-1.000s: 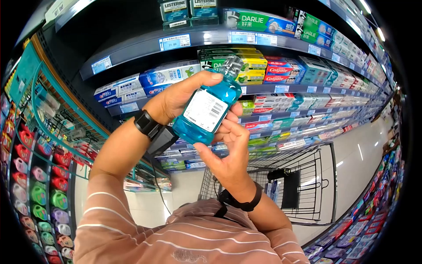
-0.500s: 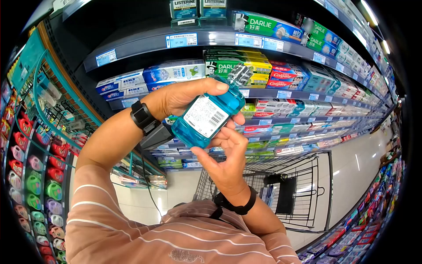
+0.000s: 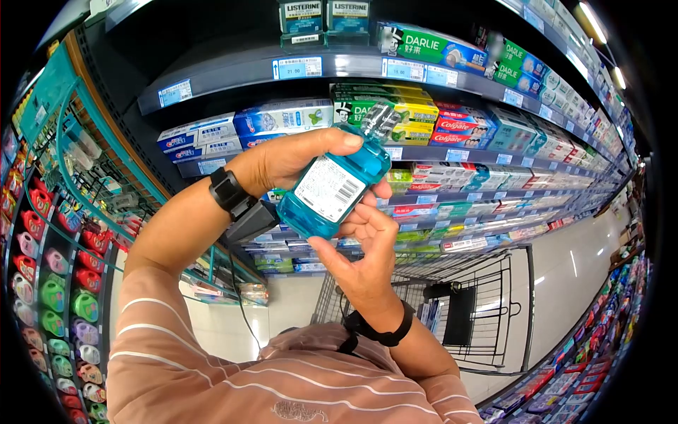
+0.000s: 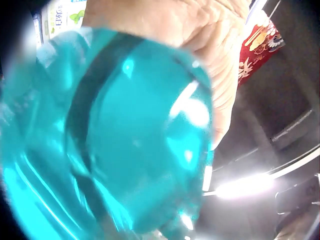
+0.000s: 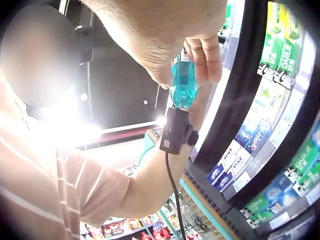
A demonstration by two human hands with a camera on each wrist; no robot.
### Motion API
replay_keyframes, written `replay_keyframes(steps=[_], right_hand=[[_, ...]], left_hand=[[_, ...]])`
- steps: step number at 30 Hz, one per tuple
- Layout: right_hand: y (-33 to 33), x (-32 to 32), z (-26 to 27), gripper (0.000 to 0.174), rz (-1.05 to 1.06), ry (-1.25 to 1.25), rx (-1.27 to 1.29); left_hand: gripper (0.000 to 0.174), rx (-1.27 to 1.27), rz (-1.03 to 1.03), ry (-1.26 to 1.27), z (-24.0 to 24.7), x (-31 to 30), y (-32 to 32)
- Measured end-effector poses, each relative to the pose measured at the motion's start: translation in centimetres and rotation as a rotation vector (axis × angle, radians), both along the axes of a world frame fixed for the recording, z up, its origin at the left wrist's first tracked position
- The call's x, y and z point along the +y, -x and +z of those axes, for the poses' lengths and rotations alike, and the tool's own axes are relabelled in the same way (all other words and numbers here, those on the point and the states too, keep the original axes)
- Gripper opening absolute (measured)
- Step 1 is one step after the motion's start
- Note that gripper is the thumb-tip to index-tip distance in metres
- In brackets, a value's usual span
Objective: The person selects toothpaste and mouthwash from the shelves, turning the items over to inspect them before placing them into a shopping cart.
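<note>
A mouthwash bottle (image 3: 374, 161) with teal-blue liquid is held tilted in front of the chest, its clear cap to the upper right. Its white back label (image 3: 329, 187), with a barcode, faces up at the head camera. My left hand (image 3: 293, 154) grips the bottle from the left, thumb lying across its shoulder. From below, my right hand (image 3: 369, 261) holds the lower end, fingers behind it and thumb by the base. In the right wrist view the bottle's base (image 5: 184, 92) shows between thumb and fingers. Its blue body (image 4: 145, 115) fills much of the left wrist view.
Shelves ahead carry toothpaste boxes (image 3: 459, 126) and two Listerine packs (image 3: 302, 18). A wire shopping cart (image 3: 487, 311) stands at the lower right. On the left are a teal wire rack (image 3: 92, 127) and rows of detergent bottles (image 3: 53, 297).
The head view has shifted slightly, and the bottle is tipped a little further to the right than a second ago. Both hands keep their hold; the last half second shows hardly any motion.
</note>
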State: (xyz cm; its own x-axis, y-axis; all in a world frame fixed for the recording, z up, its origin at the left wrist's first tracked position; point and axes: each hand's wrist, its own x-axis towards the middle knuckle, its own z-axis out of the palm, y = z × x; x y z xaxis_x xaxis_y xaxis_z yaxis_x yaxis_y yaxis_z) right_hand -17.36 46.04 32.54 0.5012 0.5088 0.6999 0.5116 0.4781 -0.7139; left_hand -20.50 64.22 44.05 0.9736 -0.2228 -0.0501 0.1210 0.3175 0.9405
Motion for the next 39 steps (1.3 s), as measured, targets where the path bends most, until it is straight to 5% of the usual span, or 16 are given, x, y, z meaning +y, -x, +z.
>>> replay_keyframes(steps=[8, 13, 16, 27, 31, 39], right_hand=[[-3.4, 1.5, 3.8, 0.094, 0.145, 0.108, 0.222], [-3.8, 2.5, 4.3, 0.104, -0.112, 0.151, -0.004], [-2.9, 2.2, 5.1, 0.104, -0.144, 0.038, -0.042], [-0.2, 1.9, 7.1, 0.069, 0.095, -0.212, 0.172], [0.2, 1.1, 7.8, 0.041, 0.242, -0.170, 0.286], [0.5, 1.1, 7.1, 0.028, 0.263, -0.143, 0.278]], left_hand=[[0.051, -0.215, 0.588, -0.274, -0.4, -2.4, 0.0], [0.055, -0.235, 0.565, -0.265, 0.3, -2.5, -0.2], [0.060, -0.292, 0.296, -0.096, 1.9, -1.7, 0.1], [0.082, -0.315, 0.109, -0.136, 3.6, -0.9, 1.2], [0.085, -0.290, 0.028, -0.265, 4.1, 0.0, 1.2], [0.096, -0.190, -0.055, -0.345, 4.3, 1.3, 1.1]])
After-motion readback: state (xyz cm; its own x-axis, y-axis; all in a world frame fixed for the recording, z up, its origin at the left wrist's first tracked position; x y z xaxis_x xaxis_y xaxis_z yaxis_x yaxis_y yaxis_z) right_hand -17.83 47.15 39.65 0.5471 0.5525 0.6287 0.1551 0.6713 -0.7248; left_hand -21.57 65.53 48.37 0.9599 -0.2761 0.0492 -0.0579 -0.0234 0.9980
